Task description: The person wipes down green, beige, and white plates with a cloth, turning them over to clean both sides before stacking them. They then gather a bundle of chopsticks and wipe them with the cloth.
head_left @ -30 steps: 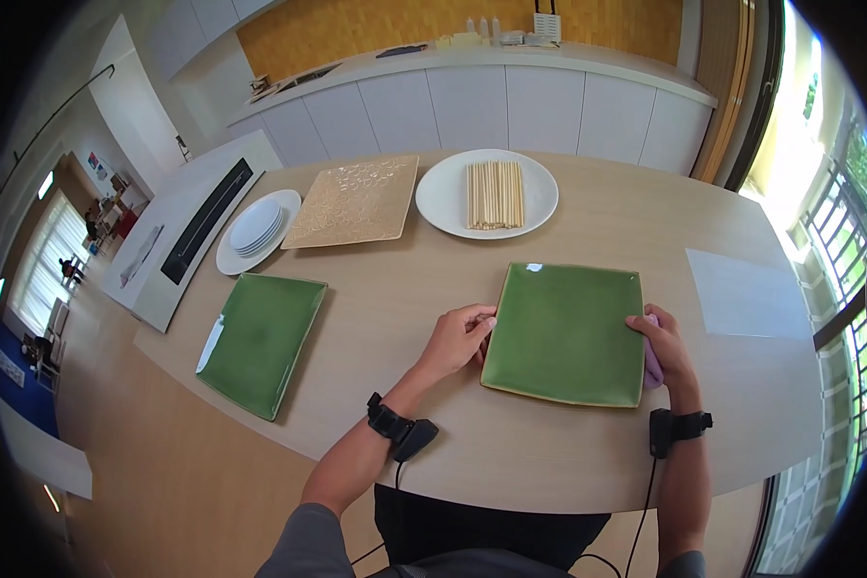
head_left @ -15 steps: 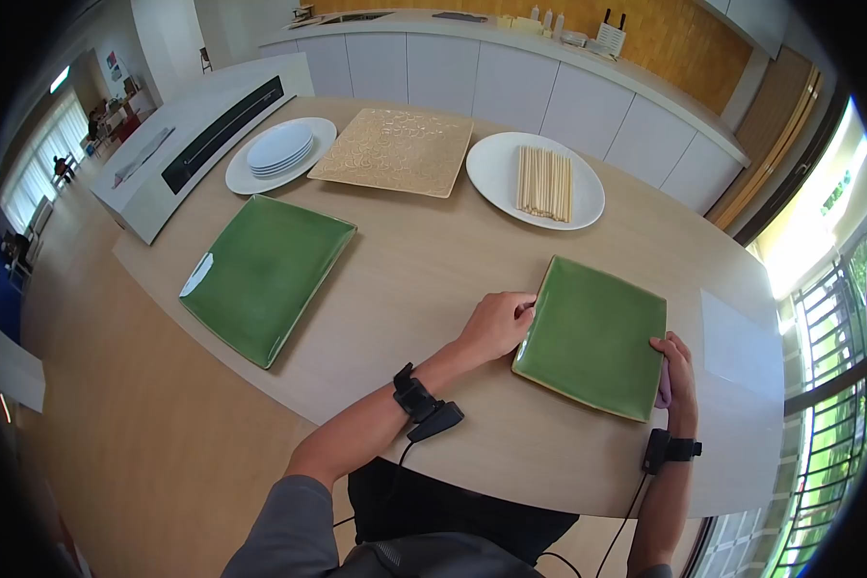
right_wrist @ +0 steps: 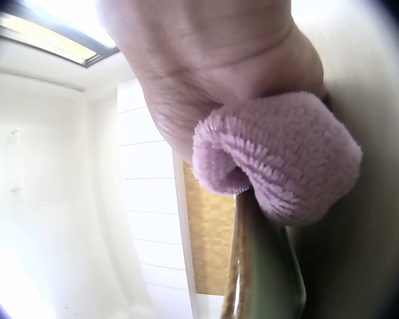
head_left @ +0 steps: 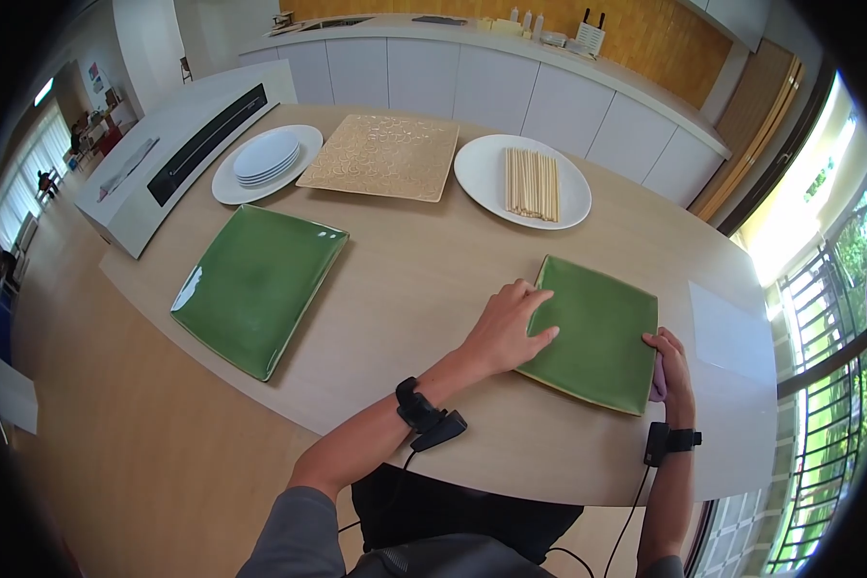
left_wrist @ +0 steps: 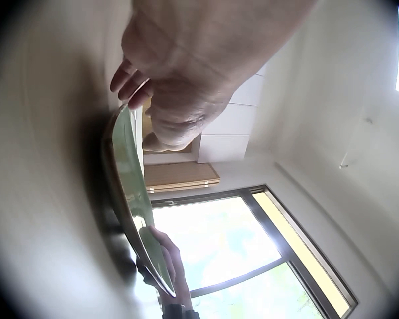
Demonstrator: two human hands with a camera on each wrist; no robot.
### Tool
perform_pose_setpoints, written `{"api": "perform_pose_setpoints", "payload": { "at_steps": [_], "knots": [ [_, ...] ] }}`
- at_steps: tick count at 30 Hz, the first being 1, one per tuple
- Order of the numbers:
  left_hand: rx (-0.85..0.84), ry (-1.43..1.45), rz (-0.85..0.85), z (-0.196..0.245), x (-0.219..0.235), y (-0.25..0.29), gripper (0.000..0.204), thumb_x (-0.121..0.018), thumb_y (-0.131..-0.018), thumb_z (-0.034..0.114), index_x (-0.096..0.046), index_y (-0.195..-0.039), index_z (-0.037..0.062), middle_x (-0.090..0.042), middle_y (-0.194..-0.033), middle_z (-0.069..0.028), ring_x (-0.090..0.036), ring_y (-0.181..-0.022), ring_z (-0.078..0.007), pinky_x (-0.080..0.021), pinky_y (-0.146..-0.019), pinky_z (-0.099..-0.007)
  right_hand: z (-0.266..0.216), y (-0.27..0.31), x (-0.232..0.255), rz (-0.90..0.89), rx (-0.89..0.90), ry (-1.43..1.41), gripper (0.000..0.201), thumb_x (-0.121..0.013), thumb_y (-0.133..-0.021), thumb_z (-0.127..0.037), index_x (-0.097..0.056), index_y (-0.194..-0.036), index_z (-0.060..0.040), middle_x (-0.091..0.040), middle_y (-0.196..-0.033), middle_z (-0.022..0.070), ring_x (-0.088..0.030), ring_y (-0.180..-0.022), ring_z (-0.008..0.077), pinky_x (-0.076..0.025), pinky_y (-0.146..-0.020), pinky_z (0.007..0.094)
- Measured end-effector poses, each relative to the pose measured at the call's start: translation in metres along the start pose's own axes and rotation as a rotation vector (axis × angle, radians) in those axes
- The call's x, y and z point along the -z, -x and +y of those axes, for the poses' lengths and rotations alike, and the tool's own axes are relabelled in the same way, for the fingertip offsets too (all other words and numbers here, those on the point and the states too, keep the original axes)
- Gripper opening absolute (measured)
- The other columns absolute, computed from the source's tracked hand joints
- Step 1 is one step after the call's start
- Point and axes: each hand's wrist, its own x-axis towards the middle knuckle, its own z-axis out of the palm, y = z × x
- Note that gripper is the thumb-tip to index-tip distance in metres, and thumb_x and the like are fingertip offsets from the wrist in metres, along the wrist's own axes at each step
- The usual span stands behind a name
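A square green plate (head_left: pixel 597 337) is in front of me, to the right. My right hand (head_left: pixel 674 364) grips its right edge, thumb on the upper face. In that hand a fuzzy purple cloth (right_wrist: pixel 299 156) is folded over the plate's edge. My left hand (head_left: pixel 507 328) is at the left edge, its thumb and fingers spread apart and overlapping the plate in the head view. The left wrist view shows the plate's rim (left_wrist: pixel 123 193) raised at a slant, fingertips right at its far end. A second square green plate (head_left: pixel 260 289) lies to the left.
At the table's back stand a white plate (head_left: pixel 226 183) with stacked small dishes (head_left: pixel 267 154), a tan patterned plate (head_left: pixel 380 157), and an oval white plate (head_left: pixel 477 178) bearing a bundle of pale sticks (head_left: pixel 532 183). A translucent sheet (head_left: pixel 732 328) lies at right.
My left hand has loosened from the plate's left edge, and its fingers have spread over it. The right hand keeps its grip with the cloth. The head view has turned.
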Motion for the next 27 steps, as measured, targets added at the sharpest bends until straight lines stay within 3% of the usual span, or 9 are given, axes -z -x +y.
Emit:
{"api": "perform_pose_setpoints", "payload": {
  "at_steps": [2, 3, 5, 6, 11, 18, 20, 24, 27],
  "knots": [
    [-0.145, 0.062, -0.074, 0.003, -0.003, 0.002, 0.061, -0.069, -0.09, 0.043, -0.056, -0.134, 0.0025, -0.053, -0.131, -0.0173, -0.045, -0.13, -0.0348, -0.037, -0.107, -0.0438, -0.003, 0.001, -0.001, 0.006, -0.001, 0.009, 0.021, -0.064, -0.091, -0.015, -0.052, -0.075, -0.0091, -0.055, -0.072, -0.0009, -0.053, -0.064, 0.0074, -0.044, -0.059, 0.0231],
    [-0.146, 0.065, -0.075, 0.004, -0.006, 0.004, 0.061, -0.069, -0.09, 0.043, -0.056, -0.134, 0.0025, -0.053, -0.131, -0.0173, -0.045, -0.13, -0.0348, -0.037, -0.107, -0.0438, -0.005, 0.002, -0.002, 0.008, -0.003, 0.016, 0.021, -0.065, -0.09, -0.015, -0.052, -0.075, -0.009, -0.055, -0.072, -0.0007, -0.053, -0.064, 0.0074, -0.044, -0.059, 0.0232],
    [-0.204, 0.051, -0.169, 0.007, -0.011, 0.007, 0.075, -0.068, -0.087, 0.059, -0.056, -0.136, 0.0039, -0.051, -0.139, -0.0176, -0.036, -0.139, -0.0398, -0.025, -0.117, -0.0516, -0.006, 0.001, -0.002, 0.014, -0.001, 0.035, 0.021, -0.065, -0.09, -0.016, -0.052, -0.075, -0.0089, -0.055, -0.072, -0.0007, -0.053, -0.064, 0.0076, -0.044, -0.059, 0.0233],
    [-0.205, 0.055, -0.169, 0.008, -0.013, 0.008, 0.075, -0.068, -0.087, 0.059, -0.056, -0.136, 0.0039, -0.051, -0.139, -0.0176, -0.036, -0.139, -0.0398, -0.025, -0.117, -0.0516, -0.007, 0.001, -0.002, 0.018, 0.002, 0.052, 0.021, -0.065, -0.09, -0.016, -0.052, -0.075, -0.0087, -0.055, -0.072, -0.0006, -0.053, -0.064, 0.0078, -0.044, -0.059, 0.0234],
    [-0.178, 0.039, -0.421, 0.02, -0.008, 0.011, 0.101, -0.069, -0.072, 0.078, -0.053, -0.142, 0.0069, -0.041, -0.153, -0.0156, -0.021, -0.148, -0.0455, -0.007, -0.119, -0.0654, -0.019, 0.007, -0.009, 0.019, -0.006, 0.045, 0.02, -0.065, -0.09, -0.016, -0.053, -0.076, -0.0081, -0.055, -0.072, -0.0003, -0.053, -0.064, 0.0085, -0.045, -0.06, 0.0235],
    [-0.223, 0.003, -0.457, 0.017, -0.013, 0.017, 0.105, -0.078, -0.066, 0.07, -0.049, -0.146, 0.0088, -0.036, -0.158, -0.0171, -0.015, -0.149, -0.0495, 0.002, -0.114, -0.0738, -0.027, 0.004, -0.008, 0.019, 0.013, 0.07, 0.018, -0.064, -0.089, -0.015, -0.054, -0.076, -0.0072, -0.056, -0.072, 0.0004, -0.054, -0.065, 0.0088, -0.046, -0.061, 0.0241],
    [-0.207, 0.01, -0.454, 0.015, -0.015, 0.017, 0.099, -0.083, -0.067, 0.058, -0.048, -0.147, 0.011, -0.035, -0.158, -0.0166, -0.014, -0.149, -0.0497, 0.003, -0.114, -0.0737, -0.035, 0.006, -0.011, 0.02, 0.015, 0.072, 0.018, -0.064, -0.089, -0.014, -0.053, -0.076, -0.0071, -0.055, -0.072, 0.0004, -0.054, -0.064, 0.0088, -0.046, -0.061, 0.0241],
    [-0.21, 0.017, -0.456, 0.012, -0.016, 0.016, 0.094, -0.082, -0.07, 0.051, -0.048, -0.147, 0.0116, -0.035, -0.159, -0.0156, -0.015, -0.149, -0.0502, 0.002, -0.114, -0.0746, -0.04, 0.006, -0.01, 0.022, 0.003, 0.097, 0.019, -0.064, -0.088, -0.014, -0.053, -0.075, -0.0069, -0.055, -0.072, 0.0005, -0.054, -0.064, 0.0088, -0.046, -0.061, 0.0241],
    [-0.216, -0.02, -0.44, 0.011, -0.017, 0.015, 0.087, -0.08, -0.074, 0.051, -0.049, -0.147, 0.0151, -0.037, -0.158, -0.012, -0.022, -0.146, -0.0513, -0.002, -0.117, -0.0699, -0.044, 0.008, -0.013, 0.022, -0.004, 0.081, 0.019, -0.064, -0.087, -0.013, -0.053, -0.074, -0.0069, -0.054, -0.071, 0.0002, -0.053, -0.064, 0.0086, -0.046, -0.061, 0.0241]
  ]
}}
